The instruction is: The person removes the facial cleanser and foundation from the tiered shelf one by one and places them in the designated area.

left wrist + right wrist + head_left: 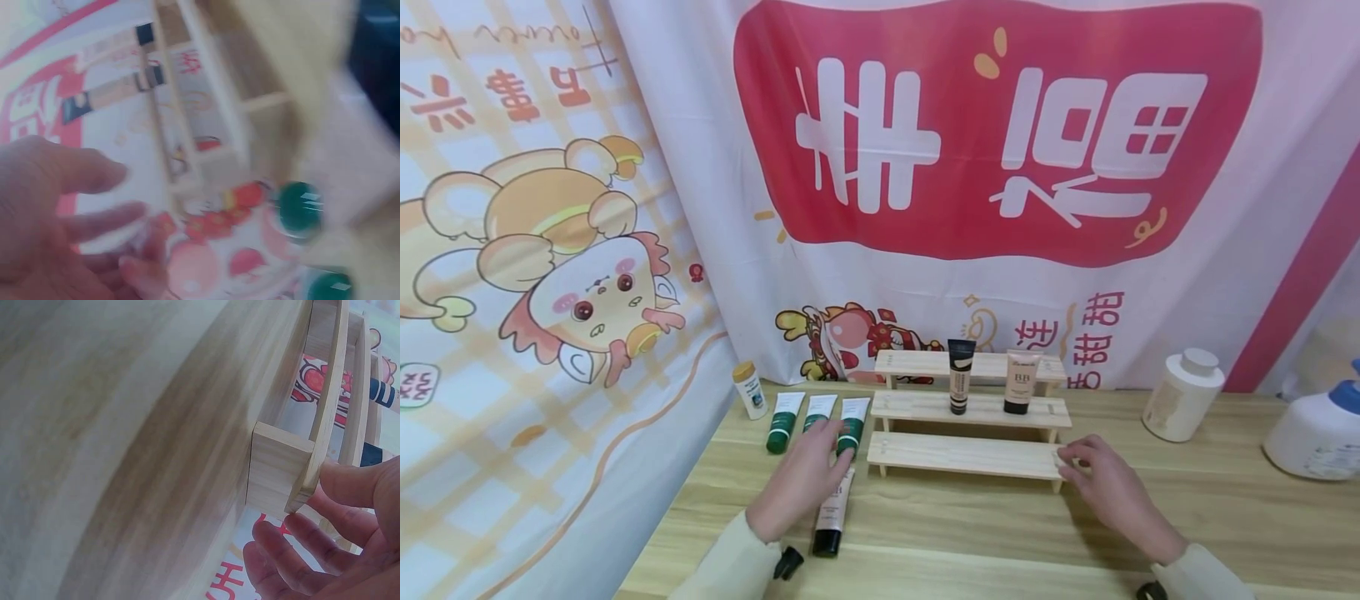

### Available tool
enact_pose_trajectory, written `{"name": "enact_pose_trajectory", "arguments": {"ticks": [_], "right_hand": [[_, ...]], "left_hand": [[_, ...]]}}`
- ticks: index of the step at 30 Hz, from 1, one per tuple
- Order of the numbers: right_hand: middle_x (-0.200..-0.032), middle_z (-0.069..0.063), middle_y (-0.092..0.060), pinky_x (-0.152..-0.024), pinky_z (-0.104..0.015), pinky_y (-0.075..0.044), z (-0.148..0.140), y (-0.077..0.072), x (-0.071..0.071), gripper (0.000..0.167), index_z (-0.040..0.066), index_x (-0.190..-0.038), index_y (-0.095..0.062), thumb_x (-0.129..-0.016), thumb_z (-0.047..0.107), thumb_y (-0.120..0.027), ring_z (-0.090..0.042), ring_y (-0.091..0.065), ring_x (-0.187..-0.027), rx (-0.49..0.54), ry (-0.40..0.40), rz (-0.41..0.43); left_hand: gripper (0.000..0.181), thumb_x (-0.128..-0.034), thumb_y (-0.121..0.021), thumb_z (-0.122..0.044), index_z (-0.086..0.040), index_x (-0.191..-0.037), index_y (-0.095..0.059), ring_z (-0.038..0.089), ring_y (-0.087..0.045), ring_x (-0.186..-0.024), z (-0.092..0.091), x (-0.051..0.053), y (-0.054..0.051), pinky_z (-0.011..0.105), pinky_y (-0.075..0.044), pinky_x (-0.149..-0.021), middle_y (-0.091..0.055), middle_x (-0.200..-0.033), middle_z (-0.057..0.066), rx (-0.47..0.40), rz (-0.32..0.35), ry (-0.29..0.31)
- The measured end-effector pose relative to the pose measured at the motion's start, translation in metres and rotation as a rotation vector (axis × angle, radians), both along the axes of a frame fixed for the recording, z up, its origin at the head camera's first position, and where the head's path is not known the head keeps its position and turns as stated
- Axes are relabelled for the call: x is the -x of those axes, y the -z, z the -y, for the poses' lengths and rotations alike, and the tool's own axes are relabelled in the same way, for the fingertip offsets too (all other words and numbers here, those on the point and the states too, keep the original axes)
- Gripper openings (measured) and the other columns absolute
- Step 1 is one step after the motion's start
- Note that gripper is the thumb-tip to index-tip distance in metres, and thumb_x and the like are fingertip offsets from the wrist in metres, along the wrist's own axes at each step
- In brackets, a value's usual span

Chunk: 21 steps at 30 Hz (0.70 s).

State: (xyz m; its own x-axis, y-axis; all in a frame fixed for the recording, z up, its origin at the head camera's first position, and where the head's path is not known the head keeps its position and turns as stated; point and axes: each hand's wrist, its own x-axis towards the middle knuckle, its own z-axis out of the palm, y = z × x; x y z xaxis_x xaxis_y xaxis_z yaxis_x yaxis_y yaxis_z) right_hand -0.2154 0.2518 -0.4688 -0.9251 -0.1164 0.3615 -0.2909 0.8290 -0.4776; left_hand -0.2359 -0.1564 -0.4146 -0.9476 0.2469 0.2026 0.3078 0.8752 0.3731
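A three-step wooden rack [964, 455] stands on the table, and my right hand [1108, 492] pinches the right end of its lowest step. In the right wrist view, the thumb of my right hand [350, 531] lies against the plank's end [306, 481], with fingers on the other side. My left hand [801, 479] is over the tubes at the left, fingers loosely bent, holding nothing visible. Partly behind it are green-and-white tubes [852, 425]; a pale tube with a black cap [831, 517] lies just right of it. The left wrist view is blurred and shows my left hand [81, 225] with parted fingers.
On the rack's middle step stand a black-and-beige tube [959, 379] and a pink BB tube [1019, 383]. A small gold-capped bottle [749, 392] is at the far left. To the right are a white bottle [1182, 396] and a blue-topped bottle [1315, 433]. Printed cloth hangs behind.
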Motion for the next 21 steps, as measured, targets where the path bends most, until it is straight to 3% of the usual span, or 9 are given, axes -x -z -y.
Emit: {"name": "enact_pose_trajectory", "arguments": {"ticks": [5,9,15,21], "right_hand": [[-0.098,-0.010,-0.058,-0.074,-0.047,-0.052,0.000,-0.001,-0.001,0.021,-0.001,-0.099,-0.069,-0.080,0.007,-0.074,-0.030,-0.061,-0.085,-0.006,-0.005,0.001],[-0.099,-0.011,-0.058,-0.074,-0.047,-0.051,0.000,-0.002,-0.001,0.022,-0.001,-0.100,-0.068,-0.079,0.007,-0.074,-0.031,-0.061,-0.085,-0.008,-0.003,0.009],[-0.100,-0.012,-0.059,-0.075,-0.048,-0.051,-0.001,-0.002,-0.001,0.023,0.000,-0.100,-0.069,-0.079,0.007,-0.075,-0.031,-0.061,-0.086,-0.006,0.000,-0.006],[-0.100,-0.012,-0.059,-0.074,-0.047,-0.051,-0.001,-0.002,0.000,0.023,0.000,-0.100,-0.069,-0.079,0.007,-0.074,-0.031,-0.061,-0.086,-0.006,0.005,0.006]], "left_hand": [[0.047,-0.0890,-0.065,-0.026,-0.020,-0.134,-0.051,0.015,-0.054,-0.104,-0.034,0.008,-0.034,0.034,-0.049,-0.085,-0.052,-0.125,0.001,-0.042,-0.247,0.180],[0.057,-0.0880,-0.067,-0.021,-0.022,-0.140,-0.044,0.016,-0.049,-0.113,-0.066,0.027,-0.046,0.035,-0.045,-0.092,-0.048,-0.129,0.002,-0.088,-0.397,0.316],[0.066,-0.0890,-0.066,-0.021,-0.030,-0.146,-0.034,0.019,-0.045,-0.118,-0.106,0.056,-0.045,0.036,-0.046,-0.091,-0.041,-0.138,0.005,-0.158,-0.435,0.332],[0.065,-0.0886,-0.067,-0.020,-0.030,-0.145,-0.037,0.017,-0.047,-0.112,-0.123,0.070,-0.036,0.035,-0.048,-0.087,-0.041,-0.134,0.004,-0.189,-0.432,0.305]]}}
